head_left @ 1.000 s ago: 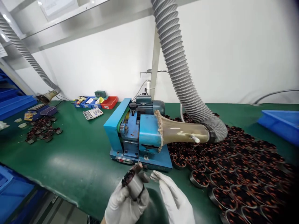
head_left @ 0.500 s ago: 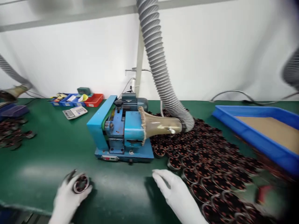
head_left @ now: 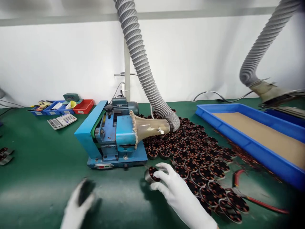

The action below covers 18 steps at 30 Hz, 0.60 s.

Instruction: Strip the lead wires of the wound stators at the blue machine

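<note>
My right hand (head_left: pixel 170 187), in a white glove, pinches a motor stator (head_left: pixel 150 175) by its rim. The stator is a short metal ring with a dark inside and copper spots, slightly tilted above the green table. Close by on the right, many like stators (head_left: pixel 190 152) lie packed together. My left hand (head_left: pixel 77 203), also gloved, is at the lower left and smeared by motion. A dark blurred patch shows between its thumb and fingers; whether that is a stator I cannot make out. In front of both hands stands a blue belt machine (head_left: pixel 111 136).
A grey hose (head_left: pixel 140 54) joins the machine's funnel (head_left: pixel 152 127). To the right are a blue tray (head_left: pixel 238 133) and red-handled pliers (head_left: pixel 262 203). A calculator (head_left: pixel 62 121) and small bins (head_left: pixel 83 106) sit at the back left. Another hose (head_left: pixel 262 44) hangs at the right.
My right hand, empty before, now grips a stator. The left hand held a stator up in view and has since turned into a blur. The whole view has swung to the right.
</note>
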{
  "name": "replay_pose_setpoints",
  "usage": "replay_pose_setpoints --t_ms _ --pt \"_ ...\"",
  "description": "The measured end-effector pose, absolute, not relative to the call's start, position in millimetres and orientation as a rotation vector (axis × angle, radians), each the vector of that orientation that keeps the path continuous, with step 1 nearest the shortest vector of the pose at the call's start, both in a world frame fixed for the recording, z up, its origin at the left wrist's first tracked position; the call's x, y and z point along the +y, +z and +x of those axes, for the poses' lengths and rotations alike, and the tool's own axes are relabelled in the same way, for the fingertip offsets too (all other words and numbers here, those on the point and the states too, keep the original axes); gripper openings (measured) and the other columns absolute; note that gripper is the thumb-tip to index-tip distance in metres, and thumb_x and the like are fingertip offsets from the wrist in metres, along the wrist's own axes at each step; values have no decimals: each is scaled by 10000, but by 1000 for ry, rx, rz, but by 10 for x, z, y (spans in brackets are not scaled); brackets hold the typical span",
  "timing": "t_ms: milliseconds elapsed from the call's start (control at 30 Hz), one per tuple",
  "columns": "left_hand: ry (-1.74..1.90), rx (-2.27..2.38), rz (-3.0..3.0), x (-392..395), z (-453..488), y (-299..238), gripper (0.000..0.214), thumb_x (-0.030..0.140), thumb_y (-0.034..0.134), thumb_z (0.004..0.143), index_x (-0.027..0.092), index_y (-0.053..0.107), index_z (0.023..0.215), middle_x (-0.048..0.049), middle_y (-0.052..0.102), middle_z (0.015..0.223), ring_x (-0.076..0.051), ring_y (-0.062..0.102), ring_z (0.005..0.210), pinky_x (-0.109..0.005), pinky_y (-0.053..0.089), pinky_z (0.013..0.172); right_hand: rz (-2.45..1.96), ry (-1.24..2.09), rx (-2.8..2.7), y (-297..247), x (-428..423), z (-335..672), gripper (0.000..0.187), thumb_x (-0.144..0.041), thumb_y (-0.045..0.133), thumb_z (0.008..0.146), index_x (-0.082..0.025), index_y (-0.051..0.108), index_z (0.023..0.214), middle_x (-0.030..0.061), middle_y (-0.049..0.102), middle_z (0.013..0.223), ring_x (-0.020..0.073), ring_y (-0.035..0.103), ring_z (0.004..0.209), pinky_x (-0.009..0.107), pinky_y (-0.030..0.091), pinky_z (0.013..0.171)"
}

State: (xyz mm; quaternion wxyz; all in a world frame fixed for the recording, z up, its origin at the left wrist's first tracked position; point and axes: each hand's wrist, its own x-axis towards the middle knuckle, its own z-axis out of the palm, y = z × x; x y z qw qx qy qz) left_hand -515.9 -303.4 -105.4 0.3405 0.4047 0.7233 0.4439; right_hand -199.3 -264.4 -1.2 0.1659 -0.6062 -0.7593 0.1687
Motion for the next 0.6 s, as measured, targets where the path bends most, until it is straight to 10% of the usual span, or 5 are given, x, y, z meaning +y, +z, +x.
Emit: replay_pose_setpoints --t_ms 167,433,600 --pt "873 756 843 -2978 -4178 -593 1016 394 877 457 302 400 1349 -154 537 1304 -320 645 972 -440 500 837 -1084 932 -2443 408 -2798 -2241 203 -177 547 852 -310 695 893 2 602 858 149 582 743 238 456 677" --pt "1086 1174 1091 -3122 -4065 -52 673 255 779 625 281 543 1255 -76 510 1348 -317 427 1273 -433 261 1102 -1008 1512 -778 127 -2787 -2373 284 -377 721 716 -229 681 955 -2 642 709 135 589 604 267 512 624" --pt "1265 1178 1319 -3091 -3856 -75 478 242 724 679 269 607 1141 -78 571 1211 -288 514 1167 -376 378 1026 -1064 1393 -804 33 -2798 -2633 213 -333 767 650 -191 753 809 82 731 853 228 664 787 349 532 754"
